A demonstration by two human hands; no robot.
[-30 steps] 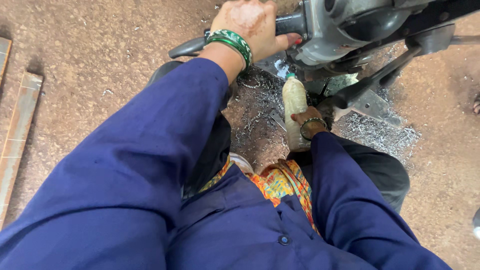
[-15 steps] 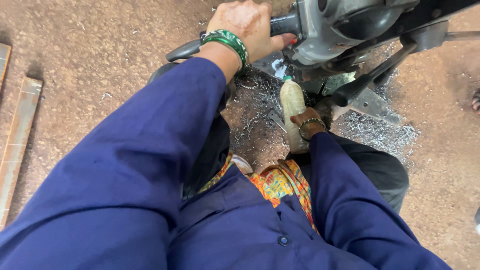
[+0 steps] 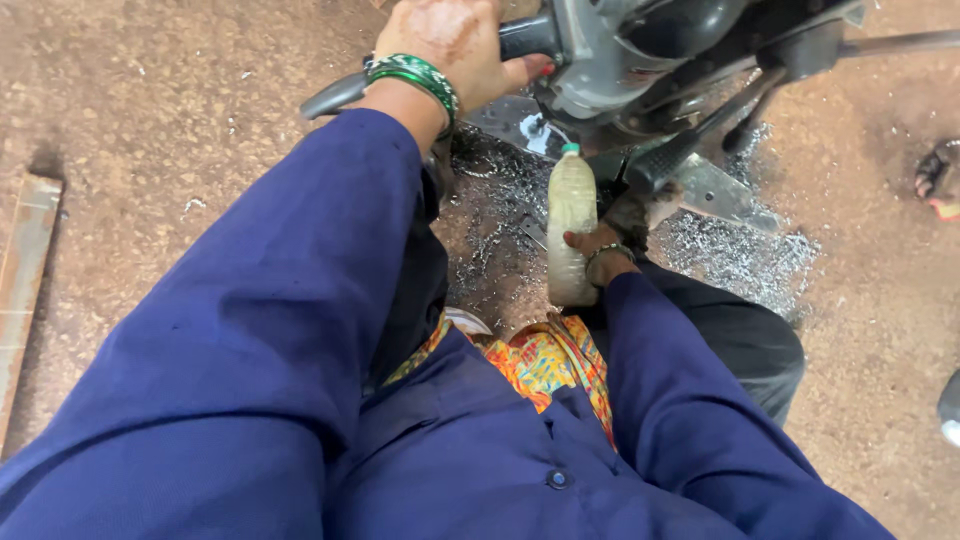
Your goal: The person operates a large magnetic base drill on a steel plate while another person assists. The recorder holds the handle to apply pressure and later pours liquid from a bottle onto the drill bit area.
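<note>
Overhead, head view only: left hand [image 3: 450, 45] at 12 o'clock, closed round a black handle [image 3: 525, 38] of the grey machine [image 3: 640, 60], green bangles [image 3: 415, 78] on the wrist. Right hand [image 3: 600, 245] near centre, toward 1 o'clock, wrapped round a plastic bottle [image 3: 572, 205] standing upright under the machine, green cap up. Metal shavings [image 3: 740, 255] lie on the dirt floor at 3 o'clock. Wood plank [image 3: 25, 270] at 9 o'clock.
</note>
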